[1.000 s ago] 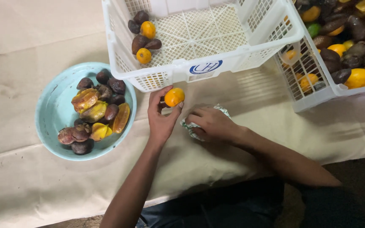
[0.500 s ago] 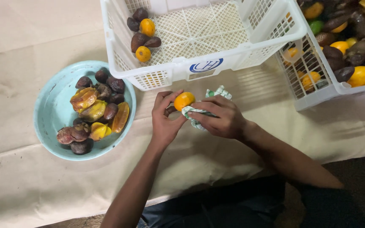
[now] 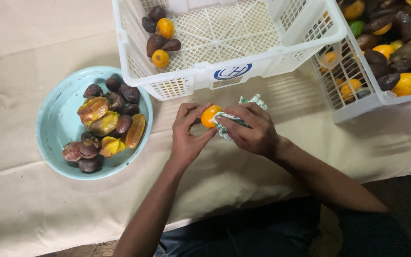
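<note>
Holding a small round orange fruit (image 3: 211,115) between thumb and fingertips, the left hand (image 3: 186,138) was closed around it just above the paper-covered surface (image 3: 34,204), close to the person's body. The fruit looked smooth, bright orange and unblemished, with most of its skin showing. The right hand (image 3: 250,128) was clenched on a crumpled green-and-white cloth (image 3: 236,116) and pressed that cloth against the fruit's right side, so the fruit sat between the two hands, touching both.

To the left, resting on the surface, a pale blue bowl (image 3: 55,128) held a heap of dark brown, shrivelled fruits mixed with several yellow-orange split pieces (image 3: 108,128).

Just beyond the hands stood a white plastic crate (image 3: 224,71) with a latticed floor; it was mostly bare, with a small cluster in its near-left corner: a few dark brown fruits and two orange ones (image 3: 160,35).

Further right, a second white crate (image 3: 357,102) reached the frame's edge, filled well up with mixed dark brown, orange and yellow fruits (image 3: 396,52), one green piece among them.
</note>
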